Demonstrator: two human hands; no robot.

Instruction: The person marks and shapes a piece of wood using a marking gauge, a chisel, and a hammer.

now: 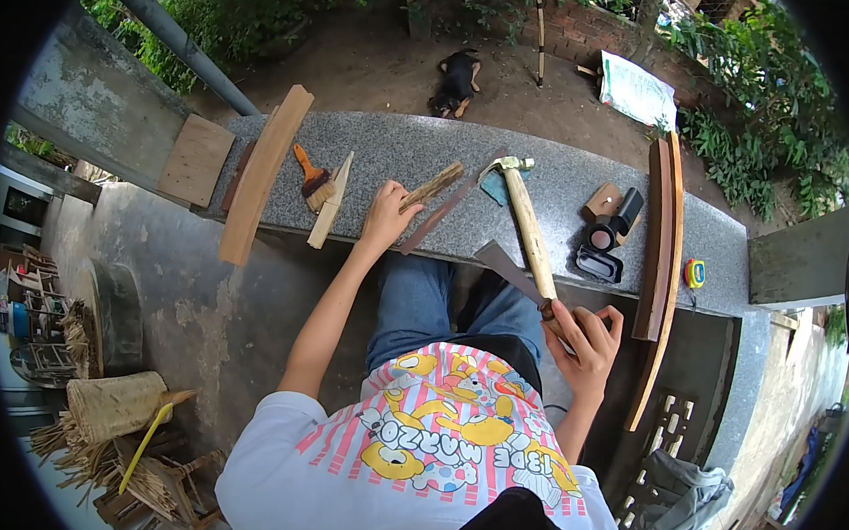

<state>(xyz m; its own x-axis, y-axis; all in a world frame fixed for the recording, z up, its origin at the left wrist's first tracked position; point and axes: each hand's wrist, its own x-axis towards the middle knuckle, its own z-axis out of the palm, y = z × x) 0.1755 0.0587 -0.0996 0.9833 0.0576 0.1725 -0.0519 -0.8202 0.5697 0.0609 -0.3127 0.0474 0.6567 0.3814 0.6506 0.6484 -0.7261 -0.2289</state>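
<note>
My left hand (pixel 385 216) is closed around the near end of a rough piece of wood (pixel 433 187), low over the grey stone ledge (pixel 383 140). A long, thin, reddish-brown strip (pixel 451 205) lies just right of it. My right hand (pixel 582 345) grips the short handle of a knife (pixel 511 271), its broad grey blade pointing up and left past the ledge's near edge. The hammer (pixel 529 217) lies beside that blade, its pale wooden handle reaching toward my right fingers. Under the hammer head is a small blue-green piece (pixel 493 187).
An orange-handled paintbrush (pixel 310 170), a pale wood stick (pixel 332 202) and long planks (pixel 269 178) lie on the left. Rightward are a black tool (pixel 618 221), a black tray (pixel 599 264), long wood strips (pixel 661 237) and a tape measure (pixel 695 273). A dog (pixel 457 81) lies beyond the ledge.
</note>
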